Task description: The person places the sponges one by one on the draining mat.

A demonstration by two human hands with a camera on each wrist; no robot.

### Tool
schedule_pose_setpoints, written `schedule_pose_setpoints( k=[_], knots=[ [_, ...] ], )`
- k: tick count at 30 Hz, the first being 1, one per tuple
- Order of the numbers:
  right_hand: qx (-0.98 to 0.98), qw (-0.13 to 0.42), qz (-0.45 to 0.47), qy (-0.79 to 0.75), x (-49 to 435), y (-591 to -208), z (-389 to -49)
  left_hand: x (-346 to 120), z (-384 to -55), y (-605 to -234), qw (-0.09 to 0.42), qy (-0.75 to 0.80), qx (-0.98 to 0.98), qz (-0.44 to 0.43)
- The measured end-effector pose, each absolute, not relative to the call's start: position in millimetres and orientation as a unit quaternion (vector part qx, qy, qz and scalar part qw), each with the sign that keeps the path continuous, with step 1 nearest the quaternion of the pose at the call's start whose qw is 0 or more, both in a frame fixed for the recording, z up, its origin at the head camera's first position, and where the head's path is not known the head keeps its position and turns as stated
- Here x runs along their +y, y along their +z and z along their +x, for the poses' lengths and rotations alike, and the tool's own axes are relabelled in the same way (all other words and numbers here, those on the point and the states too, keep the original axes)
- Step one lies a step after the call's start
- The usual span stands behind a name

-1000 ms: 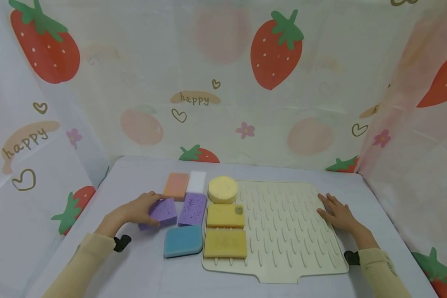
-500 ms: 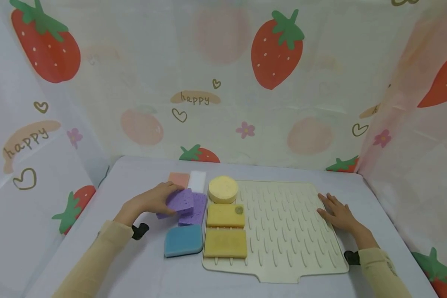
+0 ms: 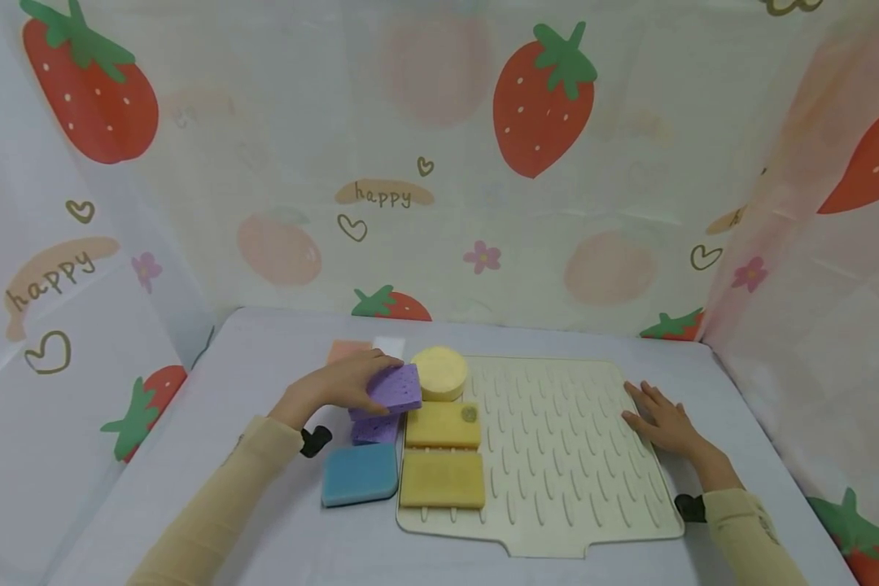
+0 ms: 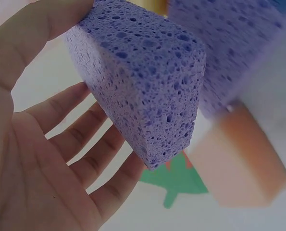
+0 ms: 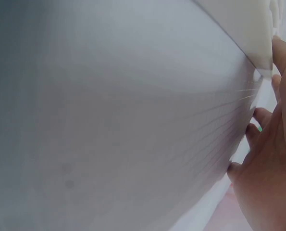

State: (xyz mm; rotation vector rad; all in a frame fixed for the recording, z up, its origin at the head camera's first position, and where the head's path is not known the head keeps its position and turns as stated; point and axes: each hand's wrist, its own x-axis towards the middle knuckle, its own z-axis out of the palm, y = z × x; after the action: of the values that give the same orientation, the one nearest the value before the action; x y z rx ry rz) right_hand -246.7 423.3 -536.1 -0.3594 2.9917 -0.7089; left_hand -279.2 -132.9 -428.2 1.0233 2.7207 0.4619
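Note:
My left hand (image 3: 347, 382) grips a purple sponge (image 4: 147, 77) between thumb and fingers, raised over a second purple sponge (image 3: 375, 430) that lies on the table. The held sponge overlaps the left edge of a cream ridged mat (image 3: 557, 439) in the head view. My right hand (image 3: 665, 423) rests with fingers spread at the mat's right edge, fingertips on the white cloth in the right wrist view. Along the mat's left side lie a round pale yellow sponge (image 3: 439, 374) and two yellow rectangular sponges, the upper one (image 3: 439, 425) and the lower one (image 3: 443, 480).
Left of the mat lies a blue sponge (image 3: 360, 474). Behind my left hand sit an orange sponge (image 3: 347, 350) and a white sponge (image 3: 391, 347), both partly hidden. A strawberry-print curtain (image 3: 439, 122) stands behind the white table (image 3: 264, 513).
My left hand has carried the purple sponge rightward and up, from the table's left part across the second purple sponge to the mat's edge. The right hand has stayed put.

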Motion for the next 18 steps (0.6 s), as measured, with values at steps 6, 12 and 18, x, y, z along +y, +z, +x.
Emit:
schedule_pose_setpoints(
  k=[6,12,18],
  knots=[
    [0.966,0.018,-0.117,-0.228,420.7,-533.5,-245.3,-112.3,-281.1,-424.8,0.101,0.146,0.916,0.361],
    [0.967,0.016,-0.115,-0.226,419.2,-531.6,-244.5,-87.2,-281.8,-422.4,0.123,0.15,0.911,0.364],
    [0.967,0.009,-0.117,-0.226,418.7,-531.7,-244.5,-62.1,-283.3,-421.8,0.107,0.156,0.911,0.366]
  ],
)
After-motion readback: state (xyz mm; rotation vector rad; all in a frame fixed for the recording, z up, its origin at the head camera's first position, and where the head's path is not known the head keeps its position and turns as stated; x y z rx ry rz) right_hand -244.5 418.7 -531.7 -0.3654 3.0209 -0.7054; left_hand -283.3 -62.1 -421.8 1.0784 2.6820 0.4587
